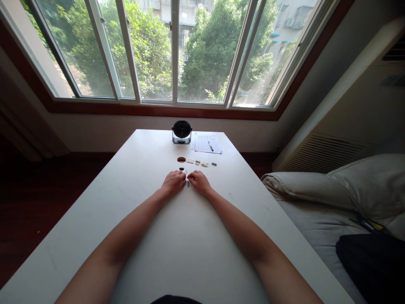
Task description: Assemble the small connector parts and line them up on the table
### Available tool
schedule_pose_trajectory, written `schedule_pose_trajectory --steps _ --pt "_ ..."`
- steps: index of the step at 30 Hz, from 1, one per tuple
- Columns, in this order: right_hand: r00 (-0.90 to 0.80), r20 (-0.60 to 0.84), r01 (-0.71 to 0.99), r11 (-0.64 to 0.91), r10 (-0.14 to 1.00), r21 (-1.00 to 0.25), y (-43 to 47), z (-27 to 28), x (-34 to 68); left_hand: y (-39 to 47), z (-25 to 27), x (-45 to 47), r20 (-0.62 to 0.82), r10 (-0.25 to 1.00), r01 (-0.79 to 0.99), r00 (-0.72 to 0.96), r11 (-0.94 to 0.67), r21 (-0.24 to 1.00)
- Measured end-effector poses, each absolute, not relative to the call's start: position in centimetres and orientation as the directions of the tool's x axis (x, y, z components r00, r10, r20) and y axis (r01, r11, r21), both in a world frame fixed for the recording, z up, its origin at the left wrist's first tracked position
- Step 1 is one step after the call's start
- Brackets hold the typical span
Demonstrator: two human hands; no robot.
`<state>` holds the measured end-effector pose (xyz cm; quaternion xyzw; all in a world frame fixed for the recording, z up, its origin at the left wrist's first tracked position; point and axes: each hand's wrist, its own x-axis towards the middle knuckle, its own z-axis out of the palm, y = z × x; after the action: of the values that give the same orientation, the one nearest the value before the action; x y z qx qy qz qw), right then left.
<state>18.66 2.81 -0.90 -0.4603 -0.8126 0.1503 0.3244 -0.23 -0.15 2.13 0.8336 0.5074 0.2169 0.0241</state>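
Both of my hands rest on the white table (pixel 190 236), close together with their fingertips nearly meeting. My left hand (pixel 174 182) has its fingers curled and bent toward the right, closed round something too small to make out. Fingers drawn together in a pinch, my right hand (pixel 199 181) faces it; what it holds, if anything, is hidden. A small dark grey piece (pixel 188 184) lies on the table between the two hands. Just beyond the fingertips is a small round item (pixel 181 169) with a dark centre, partly covered by my left hand.
Farther back are a brown round spot (pixel 181 159), several small whitish pieces (pixel 198 162) and a small grey piece (pixel 214 164). A black fan-like device (pixel 182 131) stands near the far edge, beside paper (pixel 202 143) with a pen (pixel 210 146). A sofa (pixel 303 211) borders the right.
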Motion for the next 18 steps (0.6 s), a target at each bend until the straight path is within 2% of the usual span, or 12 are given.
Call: schedule_pose_trajectory --steps 9,18 --pt "-0.291 0.412 0.645 0.495 0.863 -0.582 2.84 -0.77 18.84 -0.10 1.85 -0.43 0.350 0.851 0.837 0.391 -0.487 0.250" --pt "-0.279 0.410 0.646 0.486 0.868 -0.588 2.93 -0.87 18.93 -0.30 1.98 -0.52 0.340 0.866 0.804 0.367 -0.479 0.352"
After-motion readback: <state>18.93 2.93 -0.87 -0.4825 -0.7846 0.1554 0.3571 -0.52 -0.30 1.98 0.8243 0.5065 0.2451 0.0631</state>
